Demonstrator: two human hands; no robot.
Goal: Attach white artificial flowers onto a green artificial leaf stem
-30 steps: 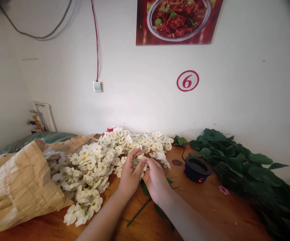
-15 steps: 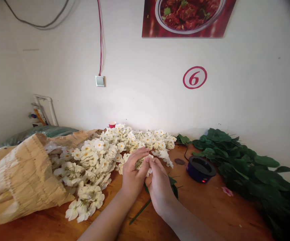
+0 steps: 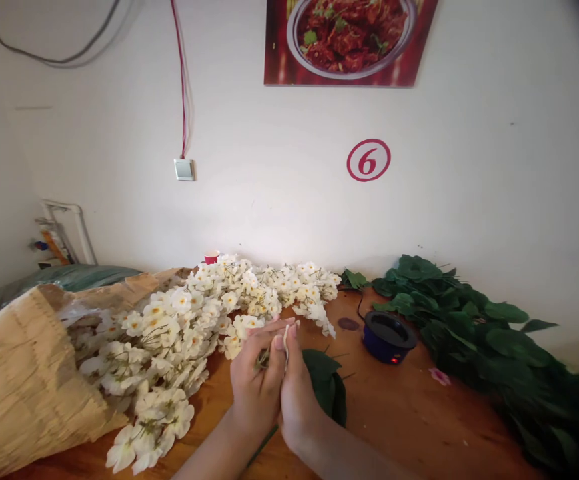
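Both my hands meet above the wooden table, pressed around a white artificial flower (image 3: 286, 339) whose petal edge shows between the thumbs. My left hand (image 3: 255, 373) is closed, with thin greenish stems (image 3: 262, 360) peeking out by its curled fingers. My right hand (image 3: 297, 393) lies against it, fingers together, cupping the flower from the right. Most of the flower is hidden by the palms. Just beyond my right hand are dark green leaves (image 3: 325, 380) on the table, and a green stem (image 3: 262, 448) runs out beneath my wrists.
White artificial flowers (image 3: 169, 333) pile up at the left, spilling from a torn brown paper sack (image 3: 29, 373). A blue electric pot (image 3: 388, 339) with a red light stands to the right. Green leaves (image 3: 479, 333) heap at far right. A red cup (image 3: 212, 257) stands by the wall.
My hands have pressed closer together over the flower, so less of it shows. The leaves beside my right hand are more exposed. The whole view has shifted slightly.
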